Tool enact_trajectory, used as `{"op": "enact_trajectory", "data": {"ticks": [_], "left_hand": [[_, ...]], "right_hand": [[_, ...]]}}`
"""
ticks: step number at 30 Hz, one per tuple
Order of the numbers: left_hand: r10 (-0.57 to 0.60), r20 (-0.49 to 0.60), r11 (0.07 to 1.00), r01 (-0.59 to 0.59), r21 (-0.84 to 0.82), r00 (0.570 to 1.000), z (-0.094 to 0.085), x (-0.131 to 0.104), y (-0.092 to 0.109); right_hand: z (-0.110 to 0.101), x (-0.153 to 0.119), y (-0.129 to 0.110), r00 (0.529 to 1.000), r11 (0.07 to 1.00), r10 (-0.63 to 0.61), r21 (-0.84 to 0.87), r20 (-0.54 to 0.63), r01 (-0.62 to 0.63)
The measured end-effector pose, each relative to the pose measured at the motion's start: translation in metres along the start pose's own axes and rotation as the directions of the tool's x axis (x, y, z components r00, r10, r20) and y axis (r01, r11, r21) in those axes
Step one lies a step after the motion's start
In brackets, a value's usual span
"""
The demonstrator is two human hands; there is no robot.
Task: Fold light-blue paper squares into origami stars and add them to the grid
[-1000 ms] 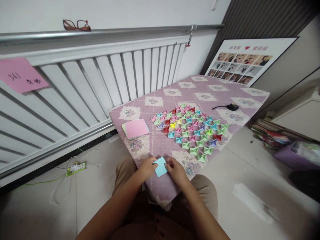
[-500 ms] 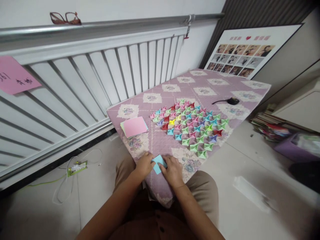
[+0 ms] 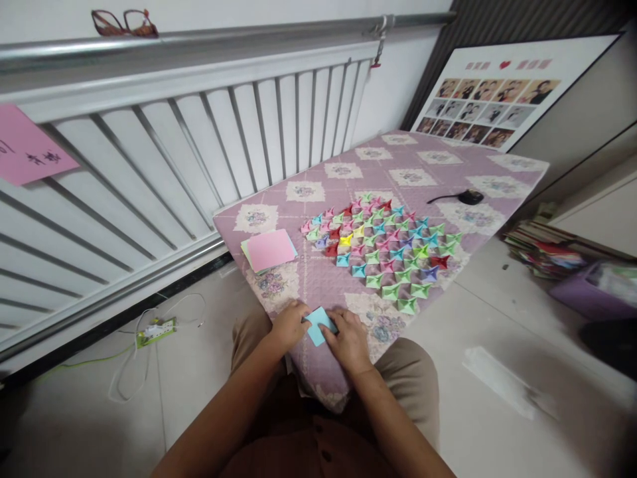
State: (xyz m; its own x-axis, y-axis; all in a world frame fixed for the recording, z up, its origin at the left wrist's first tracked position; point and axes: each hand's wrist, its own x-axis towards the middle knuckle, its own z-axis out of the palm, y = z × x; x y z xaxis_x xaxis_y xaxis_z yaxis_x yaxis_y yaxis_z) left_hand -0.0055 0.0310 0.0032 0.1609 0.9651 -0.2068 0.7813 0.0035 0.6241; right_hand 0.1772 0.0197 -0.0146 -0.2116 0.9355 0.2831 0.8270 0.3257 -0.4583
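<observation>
A small light-blue piece of folded paper [image 3: 318, 328] lies at the near corner of the table between my two hands. My left hand [image 3: 291, 325] pinches its left edge with thumb and fingers. On the other side, my right hand [image 3: 350, 335] grips the right edge, its thumb resting on top of the paper. Just beyond, several folded paper pieces [image 3: 372, 257] in green, pink, blue, red and yellow stand in rows. A stack of paper sheets [image 3: 271, 251], pink on top, sits at the table's left edge.
The purple flowered tablecloth [image 3: 318, 282] covers the table, which borders a white radiator [image 3: 249, 133]. A black object with a cord [image 3: 470, 196] lies at the far right. Behind it leans a photo board [image 3: 485, 99]. A power strip [image 3: 156, 332] is on the floor at left.
My view has shifted slightly. Both hands stay on the blue paper, and my right thumb has moved a little across its surface. The other things on the table look the same.
</observation>
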Motion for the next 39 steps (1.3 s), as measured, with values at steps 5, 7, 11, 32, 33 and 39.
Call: {"op": "enact_trajectory", "data": {"ticks": [5,7,11,32,33,39], "left_hand": [[-0.012,0.001,1.000,0.012,0.012,1.000,-0.002,-0.003,0.002],[-0.011,-0.004,1.000,0.011,0.013,1.000,-0.002,-0.004,0.002],[0.011,-0.026,1.000,-0.011,0.005,1.000,-0.003,-0.006,0.003],[0.133,0.017,0.990,-0.133,0.044,0.991,-0.003,-0.004,-0.002],[0.140,0.025,0.989,-0.141,0.050,0.990,-0.003,-0.004,-0.003],[0.170,0.068,0.981,-0.176,0.084,0.983,-0.006,0.005,-0.007]], "right_hand": [[0.000,0.000,0.002,1.000,1.000,-0.002,0.024,0.006,0.002],[0.000,0.001,0.002,1.000,0.999,0.005,0.037,0.011,-0.005],[0.000,0.001,0.001,1.000,0.999,0.019,0.043,0.008,-0.019],[0.002,0.000,0.002,1.000,0.999,-0.004,0.032,0.010,0.003],[0.002,0.000,0.002,1.000,1.000,-0.004,0.030,0.011,0.004],[0.004,0.001,0.003,1.000,1.000,-0.018,0.016,0.009,0.018]]}}
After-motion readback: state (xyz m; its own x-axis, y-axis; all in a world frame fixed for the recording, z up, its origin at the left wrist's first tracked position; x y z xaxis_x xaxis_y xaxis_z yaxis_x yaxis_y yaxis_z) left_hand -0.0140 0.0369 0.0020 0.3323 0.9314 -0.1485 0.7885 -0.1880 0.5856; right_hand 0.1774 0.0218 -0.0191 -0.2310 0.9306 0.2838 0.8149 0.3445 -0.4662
